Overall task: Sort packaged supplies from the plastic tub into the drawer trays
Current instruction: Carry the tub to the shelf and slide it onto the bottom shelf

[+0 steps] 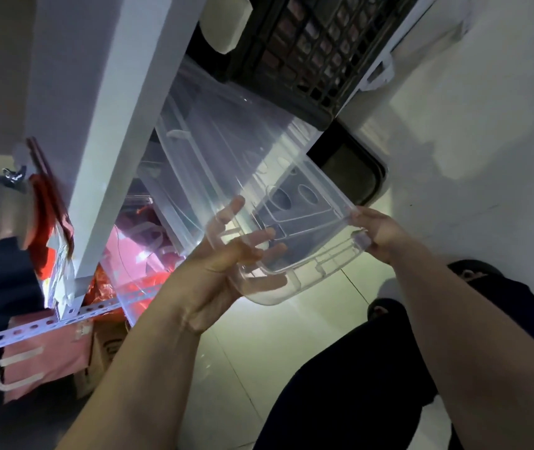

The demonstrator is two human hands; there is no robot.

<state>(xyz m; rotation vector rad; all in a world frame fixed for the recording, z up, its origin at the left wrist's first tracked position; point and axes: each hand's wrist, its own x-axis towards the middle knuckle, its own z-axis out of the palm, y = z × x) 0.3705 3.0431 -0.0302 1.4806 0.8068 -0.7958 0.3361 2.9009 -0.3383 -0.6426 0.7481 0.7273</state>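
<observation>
A clear plastic tub [246, 151] is held tilted in the middle of the view, its far end reaching under the white shelf. It looks empty. My left hand [226, 264] grips its near left corner, with the fingers seen through the plastic. My right hand [376, 228] holds the near right corner by the rim. Red and pink packaged supplies [135, 254] lie in a clear drawer tray [135, 300] on the lower left, beside my left wrist.
A white shelf board [103, 125] runs diagonally at the left, on a perforated metal rail [31, 329]. A black lattice crate [317, 43] sits at the top. A pink bag [41, 362] and a cardboard box [106, 349] stand below the rail. My dark trouser legs [356, 368] are over pale floor tiles.
</observation>
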